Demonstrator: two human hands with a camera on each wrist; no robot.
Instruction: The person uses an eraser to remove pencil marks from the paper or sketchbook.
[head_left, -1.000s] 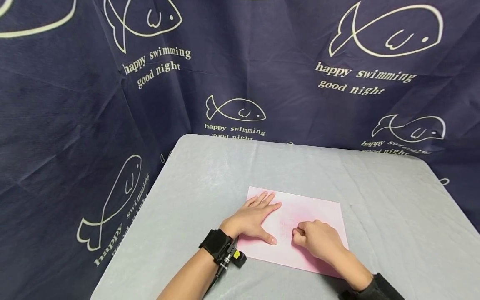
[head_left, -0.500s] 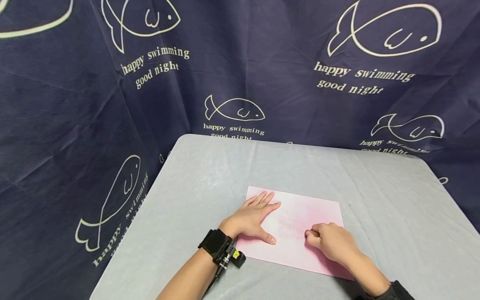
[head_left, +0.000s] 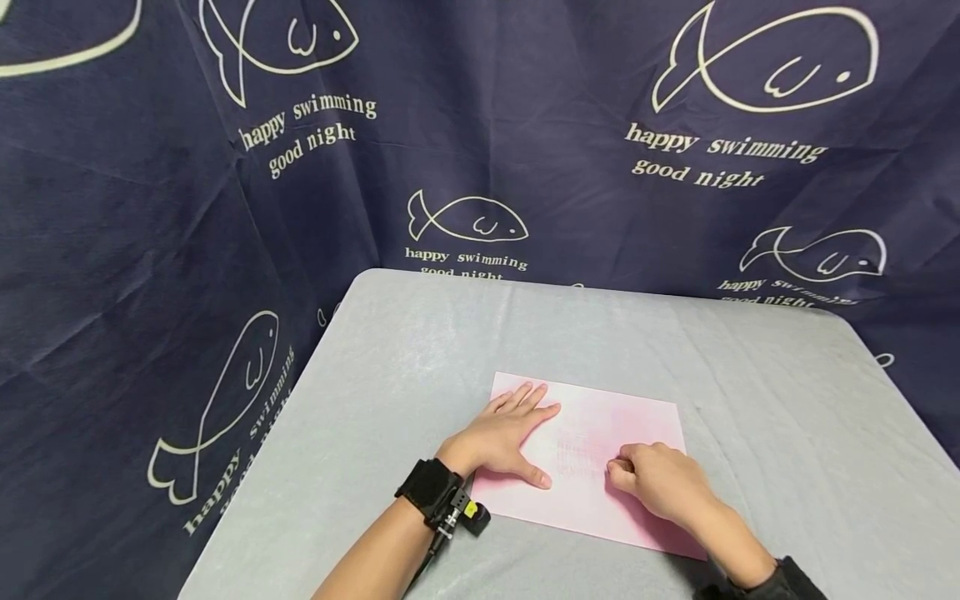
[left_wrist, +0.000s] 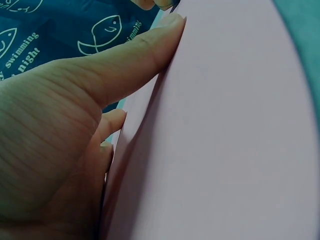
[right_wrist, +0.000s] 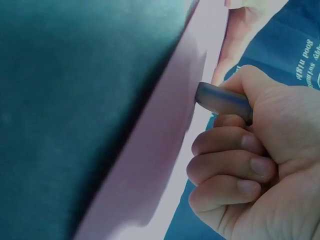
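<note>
Two hands are all I have in play, so I read the scene from the biggest surface down. Behind everything hangs the dark navy cloth backdrop printed with white fish outlines (head_left: 480, 125). Beneath the fingers spreads the pale grey fabric-covered table (head_left: 787, 433), and on it, lying flat, the pink rectangular sheet of paper (head_left: 645, 421); its long axis runs left to right, across the line of my forearms. My left hand (head_left: 501, 437) lies flat on the sheet's left part, fingers straight and together, pointing away, thumb splayed toward the right; from the left wrist view the thumb (left_wrist: 125, 60) presses straight onto the pink surface. My right hand (head_left: 660, 482) sits curled on the sheet just right of that thumb, and in the right wrist view its fingers (right_wrist: 235, 167) fold into the palm while thumb and forefinger pinch a small grey rounded rod-like thing (right_wrist: 222, 100), whose tip meets the paper. What that thing is I cannot tell. Faint reddish marks (head_left: 581, 454) lie between the left thumb and the right knuckles, so the working spot is nearest the right hand.
</note>
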